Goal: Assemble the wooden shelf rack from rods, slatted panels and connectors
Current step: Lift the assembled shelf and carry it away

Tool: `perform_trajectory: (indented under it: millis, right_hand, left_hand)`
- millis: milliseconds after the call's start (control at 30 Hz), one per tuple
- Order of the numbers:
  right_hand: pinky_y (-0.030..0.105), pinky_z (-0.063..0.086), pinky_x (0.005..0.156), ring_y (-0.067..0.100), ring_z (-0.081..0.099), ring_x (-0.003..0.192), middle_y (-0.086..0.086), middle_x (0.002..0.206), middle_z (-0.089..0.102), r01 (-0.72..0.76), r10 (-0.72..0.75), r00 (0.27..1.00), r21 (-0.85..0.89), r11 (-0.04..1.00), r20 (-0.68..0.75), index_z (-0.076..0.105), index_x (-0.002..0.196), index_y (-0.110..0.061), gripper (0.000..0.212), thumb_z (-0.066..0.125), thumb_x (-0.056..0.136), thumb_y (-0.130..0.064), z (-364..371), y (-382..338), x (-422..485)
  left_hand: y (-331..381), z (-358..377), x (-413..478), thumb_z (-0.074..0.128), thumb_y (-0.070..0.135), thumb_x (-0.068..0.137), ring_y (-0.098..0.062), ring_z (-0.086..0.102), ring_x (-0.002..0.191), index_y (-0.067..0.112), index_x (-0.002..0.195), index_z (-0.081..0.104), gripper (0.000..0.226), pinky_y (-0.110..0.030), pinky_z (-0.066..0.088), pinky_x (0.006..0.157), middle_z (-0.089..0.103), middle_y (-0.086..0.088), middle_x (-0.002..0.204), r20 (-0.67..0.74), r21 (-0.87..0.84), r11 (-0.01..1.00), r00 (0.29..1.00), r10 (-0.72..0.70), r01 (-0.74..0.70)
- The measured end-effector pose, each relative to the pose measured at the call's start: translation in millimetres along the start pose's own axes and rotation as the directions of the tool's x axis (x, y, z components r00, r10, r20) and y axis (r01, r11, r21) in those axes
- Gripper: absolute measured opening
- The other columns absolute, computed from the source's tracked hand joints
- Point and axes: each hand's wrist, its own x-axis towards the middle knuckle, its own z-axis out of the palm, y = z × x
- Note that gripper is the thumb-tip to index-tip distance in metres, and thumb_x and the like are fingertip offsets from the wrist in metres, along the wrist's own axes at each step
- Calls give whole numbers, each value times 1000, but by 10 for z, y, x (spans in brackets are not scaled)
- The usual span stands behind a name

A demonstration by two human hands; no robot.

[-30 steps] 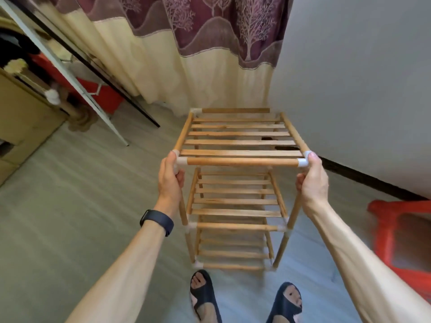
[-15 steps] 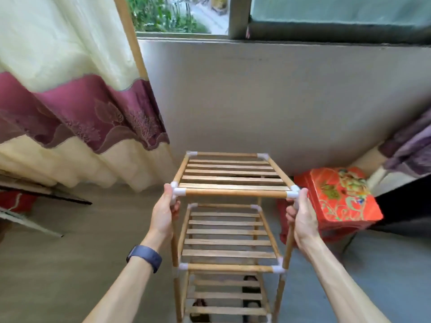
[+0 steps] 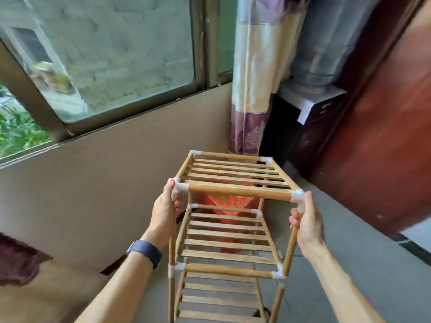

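The wall (image 3: 105, 171) stood near the rack (image 3: 240, 191) on its left, leaving a gap beside the left hand (image 3: 164, 210). A red box (image 3: 224, 201) sat just behind the rack, with the curtain (image 3: 251, 89) and a dark cabinet (image 3: 291, 141) beyond. A red-brown panel (image 3: 373, 148) closed the right side; bare floor (image 3: 361, 252) lay between it and the right hand (image 3: 307, 222)

matt wood rack (image 3: 233, 234); white plastic connectors (image 3: 297, 196); cloth curtain (image 3: 253, 73); smooth glass window (image 3: 121, 50).

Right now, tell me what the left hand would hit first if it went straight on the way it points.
The white corner connector right above its thumb; the left hand grips the post just beneath it. Depth beyond is unclear.
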Motion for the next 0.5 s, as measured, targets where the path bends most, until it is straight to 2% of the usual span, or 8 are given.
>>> perform_trajectory:
  millis: [100, 200, 267, 400, 500]
  right_hand:
    - [28, 33, 58, 12, 38, 61, 0, 70, 41, -22, 34, 985, 71, 997, -167, 57, 84, -27, 43, 38, 100, -62, -572, -108, 116]
    - [30, 32, 58, 13, 38, 60, 1, 68, 43, -22, 63, 956, 145, 989, -287, 64, 95, -25, 43, 40, 100, -60, -1170, -176, 315]
    - [30, 31, 57, 13, 39, 59, 0, 66, 45, -10, 66, 933, 159, 987, -353, 67, 97, -24, 48, 41, 98, -64, -1533, -223, 500]
    - [23, 38, 58, 11, 48, 65, 1, 77, 53, 2, 127, 851, 243, 970, -510, 67, 115, -24, 49, 44, 97, -63, -2244, -238, 882]
    - [19, 38, 57, 6, 48, 66, -5, 79, 51, 34, 156, 775, 287, 957, -612, 65, 128, -25, 55, 46, 95, -64, -2851, -245, 1079]
  left_hand:
    - [-10, 782, 74, 48, 48, 102, -2, 38, 44, 22, 111, 69, 35, -16, 37, 45, 37, 10, 57, 96, 18, 1000, 995, -26, 24]
    - [-167, 1554, 153, 52, 51, 99, -5, 44, 46, 19, 114, 70, 40, -24, 43, 54, 41, 12, 53, 208, 25, 996, 974, -88, 85]
    - [-259, 2052, 245, 55, 56, 95, -8, 41, 50, 20, 112, 73, 43, -28, 38, 59, 38, 11, 56, 267, 53, 993, 957, -116, 106]
    - [-477, 3150, 361, 55, 59, 94, -10, 35, 58, 22, 103, 76, 44, -31, 30, 61, 39, 11, 57, 342, 176, 983, 932, -118, 60]
    - [-661, 3999, 221, 51, 58, 97, -10, 33, 58, 24, 97, 74, 41, -32, 27, 60, 39, 7, 61, 434, 247, 969, 893, -120, 10]
